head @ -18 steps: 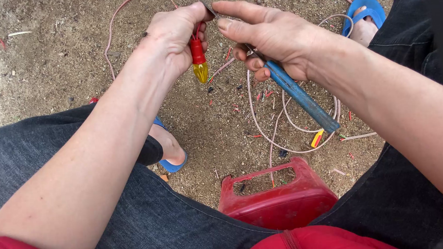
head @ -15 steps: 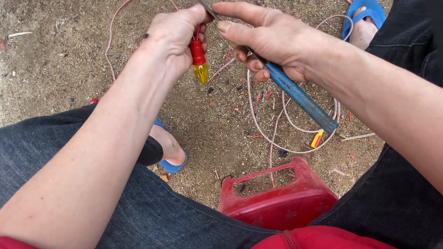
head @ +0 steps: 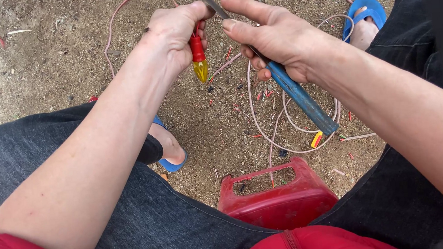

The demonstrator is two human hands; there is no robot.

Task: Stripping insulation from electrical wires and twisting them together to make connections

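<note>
Above, a small red plastic lamp holder with a yellow pointed bulb (head: 198, 55) is held in the closed grip of the left hand (head: 175, 32), bulb pointing down. A blue-handled metal knife (head: 300, 97) is clasped in the closed grip of the right hand (head: 277, 37), its grey blade (head: 212, 3) laid against the left thumb at the holder's top. Below the hands, loops of thin pink wire (head: 261, 130) are spread over the sandy ground (head: 54, 52), strewn with red scraps. A red plastic stool (head: 279, 201) is seen between the knees, and blue sandals (head: 171, 164) are worn.
</note>
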